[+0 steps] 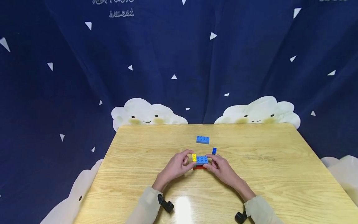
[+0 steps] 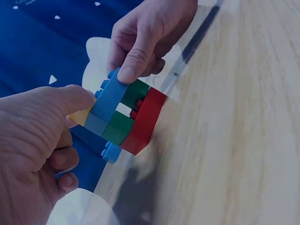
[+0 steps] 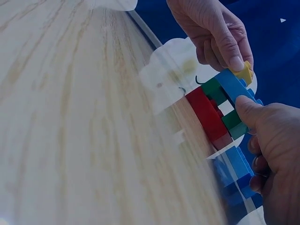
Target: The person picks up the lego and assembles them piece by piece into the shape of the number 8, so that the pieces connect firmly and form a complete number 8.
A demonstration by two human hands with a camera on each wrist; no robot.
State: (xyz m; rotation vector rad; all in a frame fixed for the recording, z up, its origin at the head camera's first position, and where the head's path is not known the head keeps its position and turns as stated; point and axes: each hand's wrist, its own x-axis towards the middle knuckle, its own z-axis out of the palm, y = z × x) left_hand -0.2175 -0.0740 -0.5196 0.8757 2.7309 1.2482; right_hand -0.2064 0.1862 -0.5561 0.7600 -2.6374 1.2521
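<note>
A small stack of toy bricks stands on the table between both hands. Its base is a red brick [image 2: 149,115], with two green bricks [image 2: 118,127] on top, one at each end with a gap between. Bridging them is a lighter blue brick [image 1: 202,160]. A small yellow brick [image 1: 194,157] sits at this bridge's left end; whether it is pressed fully down I cannot tell. My left hand [image 1: 177,165] pinches the yellow brick between thumb and forefinger. With thumb and fingers, my right hand [image 1: 222,168] grips the right end of the bridging blue brick.
Behind the stack lies another blue brick [image 1: 202,140] with its studs up. A narrow dark blue brick [image 1: 214,151] is just beyond my right hand. The wooden table [image 1: 134,186] ends at a navy curtain [image 1: 156,62] with printed clouds.
</note>
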